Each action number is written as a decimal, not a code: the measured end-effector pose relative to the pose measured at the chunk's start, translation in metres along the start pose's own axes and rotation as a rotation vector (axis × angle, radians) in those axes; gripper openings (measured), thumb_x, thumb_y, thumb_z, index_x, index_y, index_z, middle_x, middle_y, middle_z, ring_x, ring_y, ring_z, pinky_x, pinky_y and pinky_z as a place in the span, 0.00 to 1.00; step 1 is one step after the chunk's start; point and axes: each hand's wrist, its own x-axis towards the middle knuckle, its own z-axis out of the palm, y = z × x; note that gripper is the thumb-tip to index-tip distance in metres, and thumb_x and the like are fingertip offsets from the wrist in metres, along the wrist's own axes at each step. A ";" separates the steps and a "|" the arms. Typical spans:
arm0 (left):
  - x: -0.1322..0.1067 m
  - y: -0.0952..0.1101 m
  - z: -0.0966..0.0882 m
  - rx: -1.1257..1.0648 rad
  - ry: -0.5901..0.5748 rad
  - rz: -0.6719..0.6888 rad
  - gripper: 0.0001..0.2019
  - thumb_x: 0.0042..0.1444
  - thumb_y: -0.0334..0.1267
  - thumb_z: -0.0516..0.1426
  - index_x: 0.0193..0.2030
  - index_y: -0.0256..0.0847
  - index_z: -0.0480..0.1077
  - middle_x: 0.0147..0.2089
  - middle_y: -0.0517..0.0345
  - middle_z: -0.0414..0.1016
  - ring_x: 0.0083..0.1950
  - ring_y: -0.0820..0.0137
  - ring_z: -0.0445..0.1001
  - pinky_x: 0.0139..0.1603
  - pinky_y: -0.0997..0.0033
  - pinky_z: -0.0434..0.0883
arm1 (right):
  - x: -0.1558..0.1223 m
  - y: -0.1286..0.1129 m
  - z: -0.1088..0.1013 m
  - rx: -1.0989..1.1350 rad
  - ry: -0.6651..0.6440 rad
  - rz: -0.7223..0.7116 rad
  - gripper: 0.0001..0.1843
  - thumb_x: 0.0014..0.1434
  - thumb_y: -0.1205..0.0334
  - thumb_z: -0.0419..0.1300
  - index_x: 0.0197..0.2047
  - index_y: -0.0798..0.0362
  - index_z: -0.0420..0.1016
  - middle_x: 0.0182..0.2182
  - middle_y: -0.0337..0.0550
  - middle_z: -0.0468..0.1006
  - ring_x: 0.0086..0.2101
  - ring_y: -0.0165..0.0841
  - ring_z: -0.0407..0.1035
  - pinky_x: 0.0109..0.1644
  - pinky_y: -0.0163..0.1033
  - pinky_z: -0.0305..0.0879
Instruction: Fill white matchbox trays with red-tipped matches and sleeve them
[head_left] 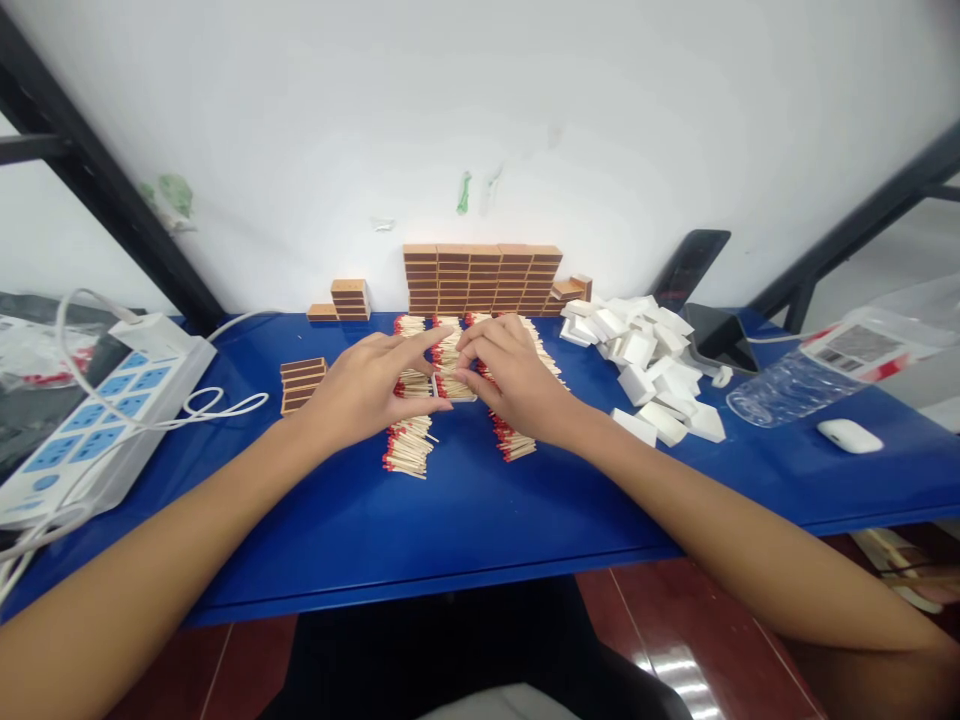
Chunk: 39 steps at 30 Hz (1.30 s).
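A small white matchbox tray with red-tipped matches in it lies between my hands at the middle of the blue table. My left hand is at its left end, thumb and index finger spread around it, thumb against the near side. Over the tray's right part my right hand is curled, thumb and fingertips drawn together; what they pinch is hidden. Rows of loose matches run beneath and behind both hands, and more matches lie under the right wrist.
Closed matchboxes are stacked along the wall, with smaller stacks leftward. White trays are heaped at right, near a phone, a plastic bottle and a white earbud case. A power strip with cables sits left.
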 end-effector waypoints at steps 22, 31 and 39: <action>-0.001 -0.005 -0.002 -0.032 -0.003 -0.037 0.39 0.59 0.55 0.67 0.73 0.46 0.61 0.46 0.59 0.86 0.48 0.60 0.81 0.52 0.63 0.71 | 0.000 0.004 -0.011 -0.098 -0.036 -0.042 0.07 0.71 0.63 0.57 0.41 0.52 0.76 0.48 0.53 0.75 0.51 0.45 0.62 0.58 0.54 0.62; -0.001 -0.027 -0.003 0.101 -0.010 -0.076 0.38 0.59 0.55 0.66 0.73 0.45 0.62 0.46 0.55 0.85 0.48 0.56 0.80 0.51 0.61 0.72 | -0.004 0.020 -0.007 -0.186 -0.141 -0.002 0.05 0.67 0.68 0.61 0.42 0.52 0.80 0.45 0.51 0.75 0.47 0.44 0.61 0.55 0.52 0.60; -0.003 -0.028 0.001 0.155 -0.018 -0.036 0.38 0.61 0.57 0.64 0.73 0.45 0.61 0.46 0.51 0.84 0.48 0.56 0.80 0.52 0.58 0.73 | -0.005 0.027 0.004 -0.235 -0.270 -0.013 0.07 0.67 0.68 0.62 0.44 0.51 0.81 0.47 0.52 0.73 0.50 0.45 0.60 0.53 0.51 0.59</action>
